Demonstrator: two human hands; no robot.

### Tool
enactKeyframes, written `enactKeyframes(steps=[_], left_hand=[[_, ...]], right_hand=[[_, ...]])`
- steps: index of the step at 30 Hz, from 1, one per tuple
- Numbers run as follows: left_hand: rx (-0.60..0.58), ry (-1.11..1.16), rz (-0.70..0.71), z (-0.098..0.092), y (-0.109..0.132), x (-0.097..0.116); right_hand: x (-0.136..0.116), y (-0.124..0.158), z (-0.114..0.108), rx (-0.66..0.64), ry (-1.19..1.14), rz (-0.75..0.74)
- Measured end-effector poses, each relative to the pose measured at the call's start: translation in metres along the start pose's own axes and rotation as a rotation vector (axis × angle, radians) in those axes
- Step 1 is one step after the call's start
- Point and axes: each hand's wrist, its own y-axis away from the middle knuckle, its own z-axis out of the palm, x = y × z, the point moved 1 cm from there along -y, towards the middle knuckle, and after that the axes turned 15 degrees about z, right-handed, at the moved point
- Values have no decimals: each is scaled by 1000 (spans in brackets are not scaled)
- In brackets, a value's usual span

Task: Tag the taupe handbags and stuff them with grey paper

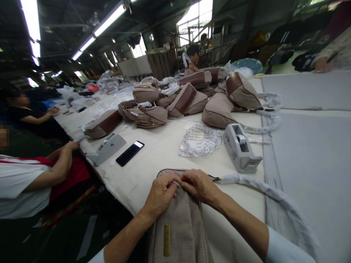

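A taupe striped fabric bag [179,223] with a gold plate [166,240] on its front lies right before me at the table's near side. Both my hands meet over its upper part. My left hand [163,190] pinches a small white piece [177,183], perhaps paper or wrap; its exact kind cannot be made out. From the right, the fingertips of my right hand [199,184] close on the same spot. The bag's strap [257,182], wrapped in white, runs from a dark clip beside my right hand off to the right.
A grey tape dispenser [241,149] stands ahead right, another dispenser [108,148] at the left edge near a black phone [130,153]. Between them lies a clear plastic packet [200,140]. Several similar bags [181,100] are heaped behind. Co-workers stand left, one person's arm [52,175] at the table edge.
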Motion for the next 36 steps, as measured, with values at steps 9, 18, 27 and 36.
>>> enactKeyframes(steps=[9, 18, 27, 36], left_hand=[[-66, 99, -158, -3, -5, -7], [-142, -14, -133, -8, -13, 4], [-311, -384, 99, -12, -9, 7], [-298, -170, -4, -14, -24, -1]], right_hand=[[-3, 3, 13, 108, 337, -80], [0, 0, 21, 116, 365, -120], [6, -1, 17, 108, 398, -187], [3, 5, -12, 118, 279, -204]])
